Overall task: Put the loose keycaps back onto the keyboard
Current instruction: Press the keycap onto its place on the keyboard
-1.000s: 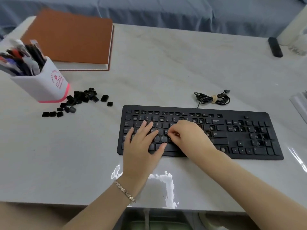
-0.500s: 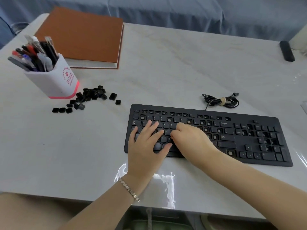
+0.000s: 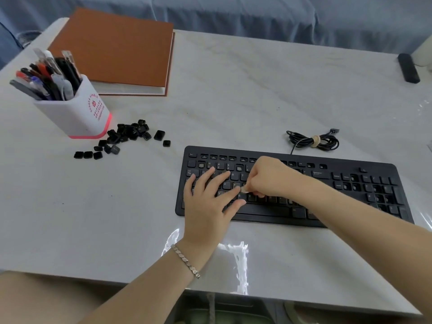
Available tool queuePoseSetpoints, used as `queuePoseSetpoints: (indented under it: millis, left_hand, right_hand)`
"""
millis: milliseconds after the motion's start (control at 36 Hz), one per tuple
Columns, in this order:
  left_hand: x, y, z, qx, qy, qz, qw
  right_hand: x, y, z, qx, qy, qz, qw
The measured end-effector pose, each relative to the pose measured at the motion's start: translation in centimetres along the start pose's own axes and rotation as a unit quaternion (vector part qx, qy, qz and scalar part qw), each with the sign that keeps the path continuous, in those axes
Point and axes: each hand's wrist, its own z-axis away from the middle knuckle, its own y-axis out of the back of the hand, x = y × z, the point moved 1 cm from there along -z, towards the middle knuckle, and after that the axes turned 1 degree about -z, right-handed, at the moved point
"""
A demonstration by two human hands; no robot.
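Table, person seated at its front edge. The keyboard lies along that front edge, toward the right corner, and many sockets are bare in the top rows and in the block at its right end. The loose keycaps sit in a scattered heap toward the left edge, against the foot of the pen cup, with the nearest strays close to the keyboard's rear left corner. The left hand lies open, fingers spread flat over the left-hand keys, and reads as a steadying hand. The right hand is curled, thumb and fingertips down in the middle letter rows beside the left index finger. Whether a keycap is pinched there I cannot tell, since the fingers hide the spot. Judged step: seating one cap. To do it well, square the cap over its socket, legend facing the front edge, then press straight down with the thumb pad until it sits level with its neighbours (a cap pushed at a tilt may catch on one side and ride high). The flat left hand should bear on the frame so the board does not slide on the glossy top. A light rub across the row afterwards would show any cap standing proud. The heap suggests much of the work remains.
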Motion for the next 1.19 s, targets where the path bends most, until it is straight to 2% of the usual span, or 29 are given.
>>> queuePoseSetpoints:
  millis: [83, 250, 417, 556, 750, 861, 917, 1000, 1028, 1111, 1194]
  left_hand:
    - [0.0, -0.1, 0.0, 0.002, -0.004, 0.009, 1.0]
    - [0.0, -0.2, 0.0, 0.003, -0.016, 0.044, 0.999]
    - [0.4, -0.1, 0.0, 0.006, -0.019, 0.101, 0.995]
    - [0.6, 0.6, -0.3, -0.022, 0.038, 0.17, 0.985]
    - [1.3, 2.5, -1.7, 0.004, 0.179, 0.252, 0.951]
    - [1.0, 3.4, -2.6, -0.01, 0.133, 0.219, 0.967]
    - [0.9, 3.6, -2.8, -0.037, 0.14, 0.213, 0.966]
    - [0.9, 3.5, -2.5, -0.084, 0.151, 0.221, 0.96]
    - [0.9, 3.4, -2.4, -0.1, 0.156, 0.225, 0.957]
    - [1.2, 3.0, -2.1, -0.134, 0.155, 0.212, 0.956]
    - [1.8, 2.6, -1.9, -0.148, 0.112, 0.185, 0.965]
  right_hand:
    - [0.3, 0.0, 0.2, -0.021, -0.005, -0.029, 0.999]
    - [1.5, -0.8, 0.5, 0.017, 0.011, -0.099, 0.995]
    - [2.4, -1.1, 1.1, -0.002, 0.019, -0.14, 0.99]
    - [3.3, -0.9, 1.8, 0.112, 0.024, -0.081, 0.99]
    - [3.3, -1.8, 2.7, 0.136, 0.099, 0.07, 0.983]
    - [2.6, -2.0, 2.9, 0.137, 0.111, 0.186, 0.967]
    - [2.3, -2.5, 3.1, 0.135, 0.108, 0.246, 0.954]
    - [1.7, -2.6, 3.2, 0.142, 0.12, 0.268, 0.945]
    - [1.5, -2.7, 3.2, 0.118, 0.117, 0.269, 0.949]
    - [1.9, -2.6, 3.0, 0.133, 0.13, 0.236, 0.954]
    - [2.2, -2.0, 2.7, 0.134, 0.111, 0.186, 0.967]
